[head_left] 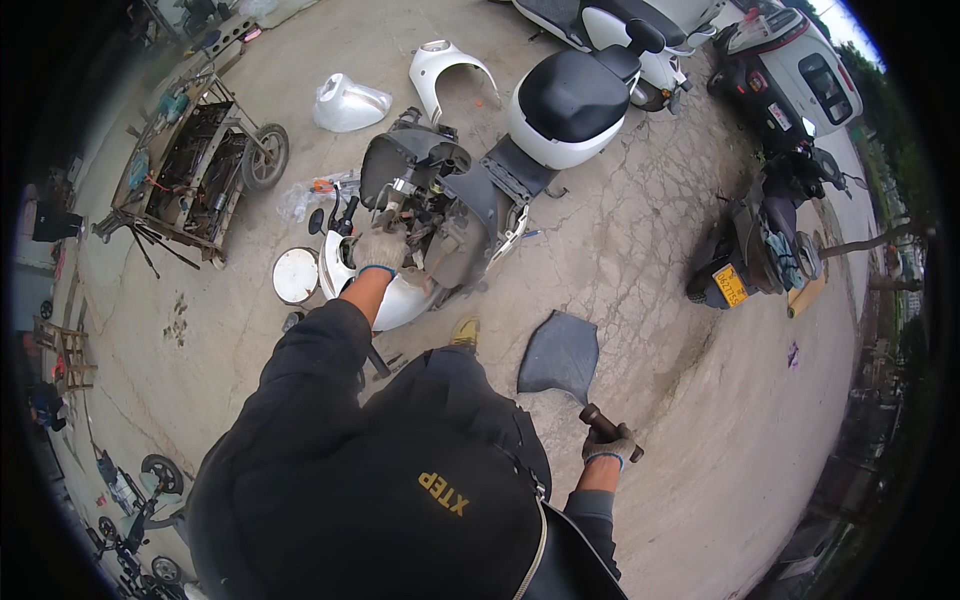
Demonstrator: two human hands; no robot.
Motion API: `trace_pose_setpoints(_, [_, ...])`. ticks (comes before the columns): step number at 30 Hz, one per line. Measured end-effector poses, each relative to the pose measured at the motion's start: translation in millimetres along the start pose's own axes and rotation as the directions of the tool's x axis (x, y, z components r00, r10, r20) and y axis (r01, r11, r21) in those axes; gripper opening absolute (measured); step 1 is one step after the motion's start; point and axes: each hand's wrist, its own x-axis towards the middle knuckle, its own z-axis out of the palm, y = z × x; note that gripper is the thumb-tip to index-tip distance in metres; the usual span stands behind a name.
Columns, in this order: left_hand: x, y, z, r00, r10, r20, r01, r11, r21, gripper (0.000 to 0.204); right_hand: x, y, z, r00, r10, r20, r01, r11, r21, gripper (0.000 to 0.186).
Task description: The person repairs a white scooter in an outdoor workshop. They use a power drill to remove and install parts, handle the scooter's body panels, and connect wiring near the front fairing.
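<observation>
A partly stripped scooter lies in front of me, its grey inner shield (470,215) and the metal parts of its front end exposed. My left hand (382,248), in a pale work glove, is closed around the lower end of an upright metal stem (397,198) there; its fingers are partly hidden. Below that hand is a white front panel (400,303). Off to the right, my gloved right hand (610,447) is wrapped around a dark brown cylindrical tool (600,424) with a thicker end. Just beyond it, a dark grey rubber mat (560,355) lies on the concrete.
The scooter's black seat (572,95) is at the upper right. Two loose white body panels (352,103) lie farther off. A wheeled metal cart (195,165) stands left, near a round white lid (296,275). Another scooter (760,235) and a white vehicle (800,75) are right.
</observation>
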Motion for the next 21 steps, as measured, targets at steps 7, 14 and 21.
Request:
trace_pose_setpoints(7, [58, 97, -25, 0.984, 0.174, -0.051, -0.161, 0.969, 0.189, 0.065, -29, -18, 214, 0.878, 0.015, 0.478, 0.048, 0.992, -0.120, 0.022])
trace_pose_setpoints(14, [56, 102, -24, 0.996, 0.088, -0.025, -0.086, 0.993, 0.086, 0.055, -134, 49, 430, 0.437, 0.379, 0.816, -0.004, 0.908, -0.419, 0.034])
trace_pose_setpoints(21, [-30, 66, -4, 0.763, -0.621, -0.177, 0.479, 0.728, -0.491, 0.045, -234, 142, 528, -0.055, 0.714, 0.698, 0.322, 0.675, -0.664, 0.045])
